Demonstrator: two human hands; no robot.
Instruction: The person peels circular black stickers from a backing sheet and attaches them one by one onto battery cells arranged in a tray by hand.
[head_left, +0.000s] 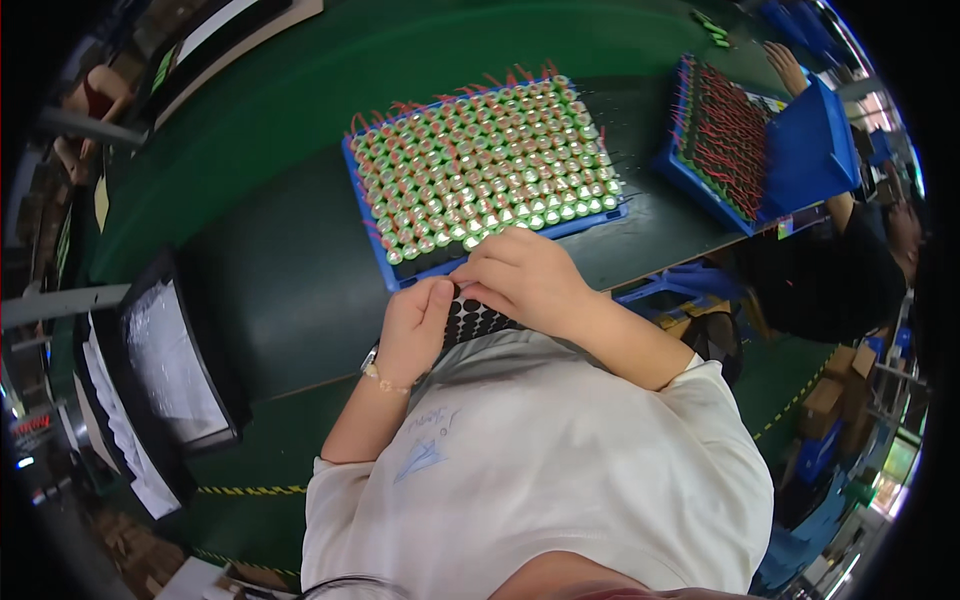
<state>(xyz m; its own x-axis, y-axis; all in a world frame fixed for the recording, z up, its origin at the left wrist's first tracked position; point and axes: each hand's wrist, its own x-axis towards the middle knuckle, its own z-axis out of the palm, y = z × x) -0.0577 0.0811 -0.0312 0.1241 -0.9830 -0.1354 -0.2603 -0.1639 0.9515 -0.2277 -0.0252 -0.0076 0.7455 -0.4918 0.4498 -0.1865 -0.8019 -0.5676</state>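
Note:
A blue tray [356,190] stands before me on the dark bench, packed with rows of green cylindrical battery cells [480,165]. Red wires stick up around its far edge, and some cells in the near left row show black tops [432,260]. Between the tray and my body I hold a white sheet of round black stickers [474,320]. My left hand [415,322] is closed on its left edge, thumb up. My right hand [528,280] pinches at the sheet's upper edge, its fingertips close to the left thumb. Whether a loose sticker is between those fingertips is hidden.
To the right, a second blue tray [725,150] holds cells with red wires, a blue lid or bin [812,150] leaning over it. A co-worker's hand [785,68] reaches in there. At left stands a black tray [215,350] with plastic-wrapped contents. Loose green cells [714,32] lie far right.

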